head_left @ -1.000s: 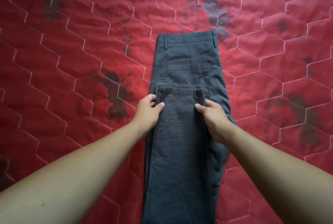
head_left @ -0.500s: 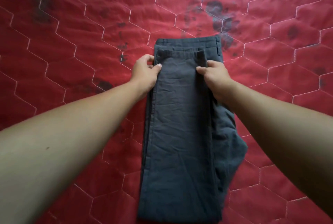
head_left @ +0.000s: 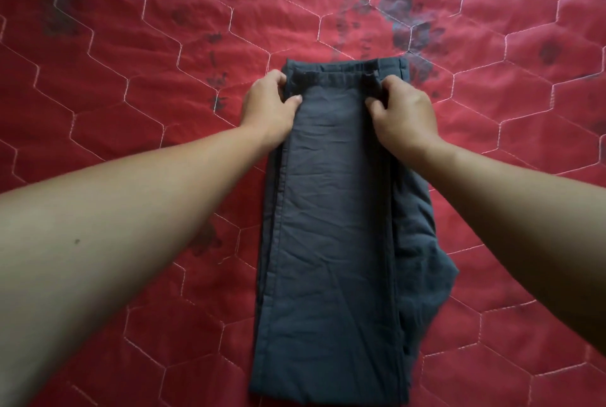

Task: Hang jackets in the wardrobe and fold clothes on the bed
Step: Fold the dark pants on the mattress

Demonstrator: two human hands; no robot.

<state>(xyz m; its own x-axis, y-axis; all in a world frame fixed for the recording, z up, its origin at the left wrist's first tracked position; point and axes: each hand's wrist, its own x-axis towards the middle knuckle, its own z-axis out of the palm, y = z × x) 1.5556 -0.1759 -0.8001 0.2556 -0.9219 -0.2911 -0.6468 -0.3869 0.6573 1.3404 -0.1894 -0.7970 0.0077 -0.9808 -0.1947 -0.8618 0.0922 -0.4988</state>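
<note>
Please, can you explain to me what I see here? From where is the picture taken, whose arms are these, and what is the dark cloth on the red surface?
The picture comes from a camera worn on a person's head, looking forward and down, so the two bare arms are that person's own. The red quilted bedcover has hexagon stitching and some dark marks. On it lies a pair of dark grey trousers, folded lengthwise and doubled over. The left hand and right hand each pinch a corner of the upper layer, near the waistband at the far end.
</note>
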